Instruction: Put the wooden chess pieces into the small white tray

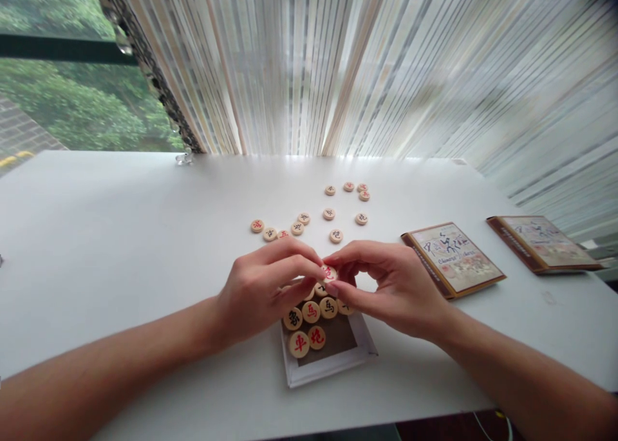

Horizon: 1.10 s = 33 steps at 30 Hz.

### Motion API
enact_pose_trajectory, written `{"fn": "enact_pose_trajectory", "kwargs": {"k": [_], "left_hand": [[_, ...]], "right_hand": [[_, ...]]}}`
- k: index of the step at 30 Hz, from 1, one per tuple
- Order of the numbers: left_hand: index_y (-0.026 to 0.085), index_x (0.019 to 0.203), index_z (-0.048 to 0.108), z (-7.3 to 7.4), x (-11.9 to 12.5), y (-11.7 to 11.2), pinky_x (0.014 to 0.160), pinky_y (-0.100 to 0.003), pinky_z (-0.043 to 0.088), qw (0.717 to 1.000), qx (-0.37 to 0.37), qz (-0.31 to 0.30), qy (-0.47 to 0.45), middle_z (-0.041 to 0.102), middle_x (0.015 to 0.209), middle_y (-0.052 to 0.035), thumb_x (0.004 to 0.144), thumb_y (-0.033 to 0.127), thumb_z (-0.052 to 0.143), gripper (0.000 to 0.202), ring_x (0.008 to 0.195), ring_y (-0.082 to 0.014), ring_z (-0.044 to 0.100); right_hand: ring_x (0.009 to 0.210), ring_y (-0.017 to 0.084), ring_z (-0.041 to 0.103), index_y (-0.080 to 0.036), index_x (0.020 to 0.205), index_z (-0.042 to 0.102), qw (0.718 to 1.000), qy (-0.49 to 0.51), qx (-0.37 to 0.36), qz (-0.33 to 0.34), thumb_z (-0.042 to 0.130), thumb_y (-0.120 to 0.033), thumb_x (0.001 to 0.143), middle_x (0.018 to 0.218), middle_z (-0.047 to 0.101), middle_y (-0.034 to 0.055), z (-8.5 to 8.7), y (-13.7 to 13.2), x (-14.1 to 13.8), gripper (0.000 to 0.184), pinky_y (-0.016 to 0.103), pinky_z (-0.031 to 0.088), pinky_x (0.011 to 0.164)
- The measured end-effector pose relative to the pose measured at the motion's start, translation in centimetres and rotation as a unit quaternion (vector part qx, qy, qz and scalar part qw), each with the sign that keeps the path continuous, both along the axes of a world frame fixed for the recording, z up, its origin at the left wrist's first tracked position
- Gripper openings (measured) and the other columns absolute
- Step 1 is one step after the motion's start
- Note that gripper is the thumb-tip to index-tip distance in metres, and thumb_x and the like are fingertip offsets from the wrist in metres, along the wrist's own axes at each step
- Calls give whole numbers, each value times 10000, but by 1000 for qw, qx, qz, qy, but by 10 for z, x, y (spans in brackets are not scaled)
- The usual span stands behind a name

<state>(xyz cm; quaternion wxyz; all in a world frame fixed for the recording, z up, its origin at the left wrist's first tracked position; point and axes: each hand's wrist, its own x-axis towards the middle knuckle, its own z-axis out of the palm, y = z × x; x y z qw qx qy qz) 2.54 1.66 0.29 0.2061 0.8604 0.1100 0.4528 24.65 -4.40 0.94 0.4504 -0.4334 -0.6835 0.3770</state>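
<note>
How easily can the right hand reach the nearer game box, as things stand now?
Probably easily: the right hand is just beside the nearer game box, with nothing between them on the table. It would likely need to let go of the wooden piece first.

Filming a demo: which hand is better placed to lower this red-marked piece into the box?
Right, probably: the right hand pinches the piece between finger and thumb, while the left hand only meets its edge above the box.
</note>
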Motion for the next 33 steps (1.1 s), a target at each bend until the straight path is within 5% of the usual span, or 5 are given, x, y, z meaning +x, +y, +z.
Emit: {"fn": "enact_pose_trajectory", "kwargs": {"k": [11,16,23,33], "left_hand": [[156,976,712,-5,-1,-1,762,-300,604,995,83,6,47,751,959,-89,925,52,727,116,847,-184,721],[158,1017,709,-4,1,6,796,-287,603,997,47,45,34,745,945,-65,868,-55,616,276,866,-171,726],[158,947,732,-14,-5,34,739,-254,580,989,-5,144,17,761,897,-38,848,-57,562,291,798,-145,707],[165,912,731,-18,-7,34,744,-264,561,991,-9,132,22,760,883,-37,842,-40,559,276,800,-150,713]], "right_hand": [[656,119,641,-128,925,778,983,-153,98,-7,786,-163,873,764,748,25,10,-3,1,63,246,526,630],[674,115,607,-142,922,743,983,-155,98,-1,764,-143,863,787,735,12,12,-2,2,63,245,501,641],[790,153,631,-145,968,745,974,-169,94,117,782,-155,862,896,700,52,10,-4,3,113,265,520,710],[832,178,555,-168,931,717,943,-235,94,214,755,-97,851,880,649,39,12,-7,-3,113,290,489,779]]}}
